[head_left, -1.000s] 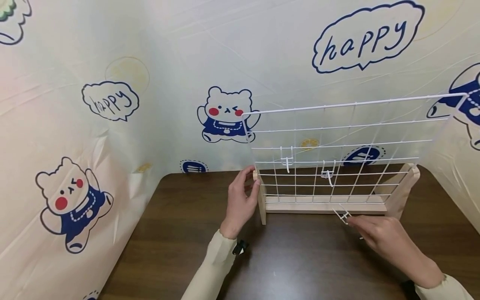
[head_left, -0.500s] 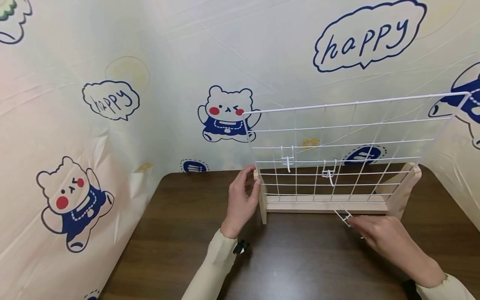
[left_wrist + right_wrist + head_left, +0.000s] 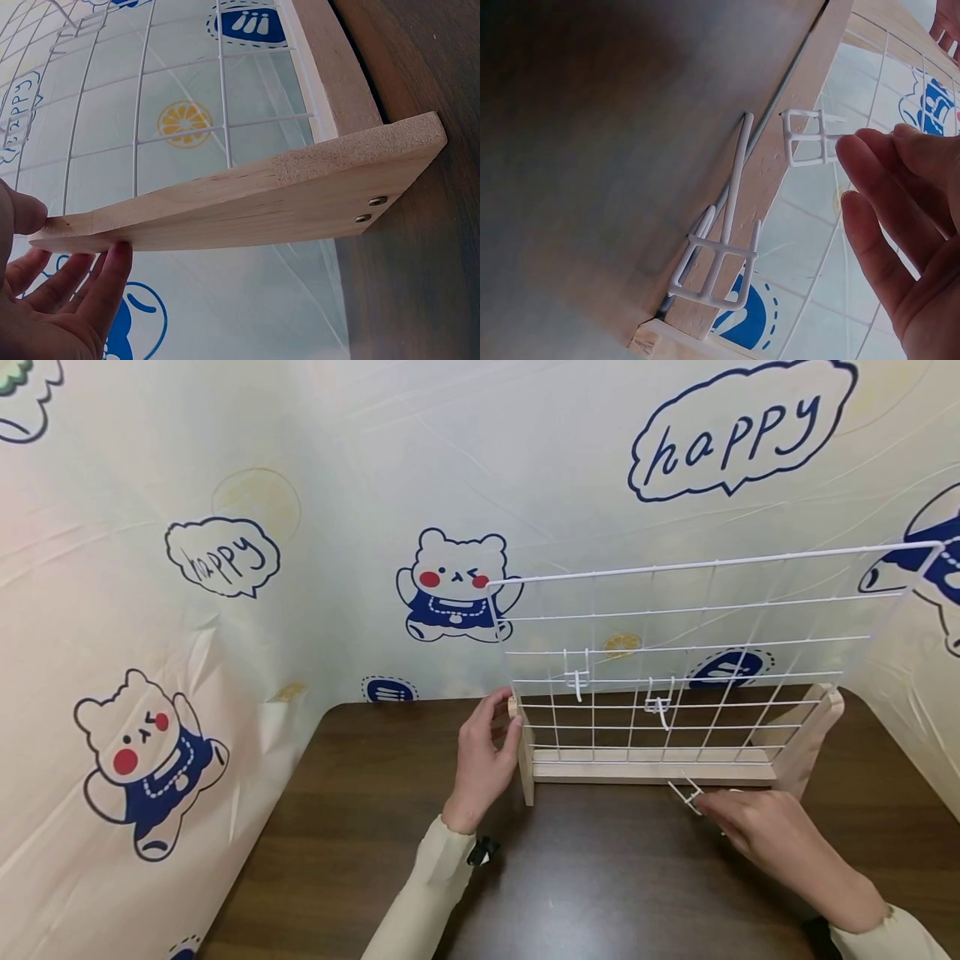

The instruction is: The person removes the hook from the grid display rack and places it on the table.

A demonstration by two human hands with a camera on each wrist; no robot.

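A white wire grid stands in a pale wooden frame. My left hand grips the top of its left wooden end panel, thumb on one face and fingers on the other. In front of the bottom plank, my right hand pinches a white wire hook by its stem, prongs pointing up and left in the head view. Below that hand in the right wrist view lies a second white hook, mostly hidden by the hand in the head view.
Two more white hooks hang on the grid, one upper left and one lower towards the middle. The right end panel rises just behind my right hand. A printed cloth hangs behind the dark wooden table.
The hook in my right hand has tilted slightly. Both hands stay in the same places, and the rack has not moved.
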